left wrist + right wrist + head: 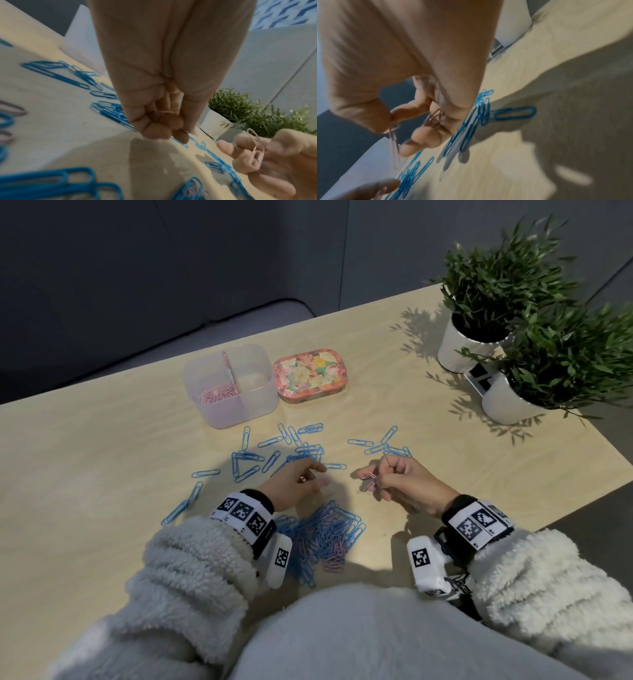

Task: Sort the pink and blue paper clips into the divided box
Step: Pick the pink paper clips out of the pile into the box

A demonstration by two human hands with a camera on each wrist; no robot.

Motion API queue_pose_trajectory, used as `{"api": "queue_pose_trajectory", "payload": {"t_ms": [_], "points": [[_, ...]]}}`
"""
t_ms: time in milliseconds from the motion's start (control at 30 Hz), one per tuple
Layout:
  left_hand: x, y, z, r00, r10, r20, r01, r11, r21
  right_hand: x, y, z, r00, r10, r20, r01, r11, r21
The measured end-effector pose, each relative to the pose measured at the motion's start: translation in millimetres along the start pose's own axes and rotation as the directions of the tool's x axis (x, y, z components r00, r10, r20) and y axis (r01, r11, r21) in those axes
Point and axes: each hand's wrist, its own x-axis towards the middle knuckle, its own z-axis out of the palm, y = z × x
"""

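The translucent divided box [260, 402] stands at the back of the table, with pink clips [219, 396] in its left compartment. Blue paper clips [274, 453] lie scattered in front of it. A mixed pile of blue and pink clips [325, 537] sits between my wrists. My left hand [308, 477] hovers low over the table, its fingers [154, 129] curled round a pink clip [163, 112]. Beside it, my right hand [383, 477] pinches several pink clips [435, 117]; one more pink clip [393, 143] dangles by the thumb.
A floral tin lid [308, 374] lies right of the box. Two potted plants [496, 313] in white pots stand at the table's far right corner. More blue clips [387, 445] lie beyond my right hand. A dark sofa sits behind the table.
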Motion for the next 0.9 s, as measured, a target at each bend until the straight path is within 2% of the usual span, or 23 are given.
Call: {"api": "queue_pose_trajectory", "payload": {"t_ms": [67, 133, 167, 233, 300, 367, 433, 500, 667, 767, 900], "points": [[-3.0, 0.6, 0.7, 0.998, -0.055, 0.007, 0.055, 0.993, -0.102, -1.5, -1.1, 8.1, 0.996, 0.064, 0.06, -0.069, 0.995, 0.075], [-4.6, 0.0, 1.3, 0.992, -0.123, 0.02, 0.124, 0.969, -0.215, -0.6, 3.8, 17.2, 0.985, 0.118, 0.124, -0.128, 0.989, 0.078], [-6.5, 0.0, 1.9, 0.988, -0.148, 0.034, 0.152, 0.958, -0.245, 0.9, 8.4, 21.2, 0.982, 0.133, 0.134, -0.137, 0.99, 0.022], [-8.6, -2.0, 4.2, 0.987, -0.155, 0.046, 0.161, 0.965, -0.209, 3.3, 17.1, 24.3, 0.993, 0.073, 0.092, -0.043, 0.955, -0.295], [-11.3, -4.2, 7.7, 0.992, -0.117, 0.05, 0.118, 0.993, -0.002, 4.0, 22.3, 26.6, 0.991, -0.062, 0.119, 0.122, 0.781, -0.612], [-13.8, -5.1, 12.3, 0.994, -0.087, 0.063, 0.073, 0.978, 0.197, 1.2, 21.8, 30.6, 0.986, -0.045, 0.162, 0.153, 0.635, -0.757], [-15.2, -5.3, 15.4, 0.993, -0.059, 0.102, 0.021, 0.941, 0.339, -1.2, 23.1, 35.9, 0.988, 0.003, 0.153, 0.133, 0.478, -0.868], [-15.0, -4.2, 14.8, 0.993, -0.044, 0.108, -0.005, 0.907, 0.421, -2.1, 22.2, 36.1, 0.992, -0.019, 0.126, 0.123, 0.405, -0.906], [-14.4, -5.2, 0.6, 0.993, 0.032, -0.116, 0.032, 0.857, 0.515, 2.9, 9.6, 21.2, 0.981, -0.192, 0.013, 0.093, 0.415, -0.905], [-15.7, -8.7, -2.1, 0.991, 0.048, -0.122, 0.017, 0.876, 0.481, -6.0, 4.0, 33.6, 0.976, -0.173, 0.129, 0.187, 0.383, -0.904], [-21.6, -10.9, 7.9, 0.998, 0.063, 0.014, -0.061, 0.86, 0.506, -21.9, 10.5, 61.9, 0.951, -0.001, 0.309, 0.292, 0.324, -0.9]]}}
